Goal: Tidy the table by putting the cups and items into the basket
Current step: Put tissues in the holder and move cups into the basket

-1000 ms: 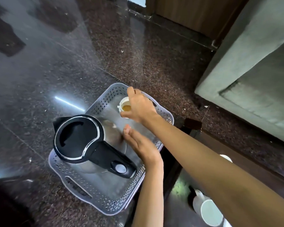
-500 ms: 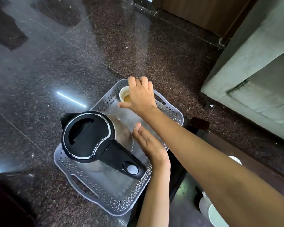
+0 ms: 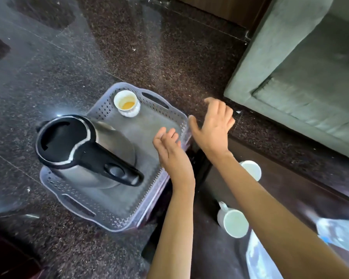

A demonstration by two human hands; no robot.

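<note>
A grey perforated basket (image 3: 101,215) sits on the dark floor beside the table. In it stands a steel kettle (image 3: 85,152) with a black lid and handle, and a small white cup (image 3: 127,103) with a little yellow liquid at the far corner. My right hand (image 3: 213,127) hovers empty, fingers relaxed, over the basket's right rim. My left hand (image 3: 170,152) is beside it over the basket's right edge, fingers loosely curled, holding nothing. Two white mugs (image 3: 233,222) (image 3: 251,170) stand on the dark table at lower right.
A plastic bottle (image 3: 338,234) lies on the table at the right edge. A grey-green sofa (image 3: 302,73) fills the upper right. Polished dark granite floor (image 3: 89,57) surrounds the basket.
My right hand let go of the small cup, left it in the basket's far corner and drew back to the right. My left hand shifted slightly right too.
</note>
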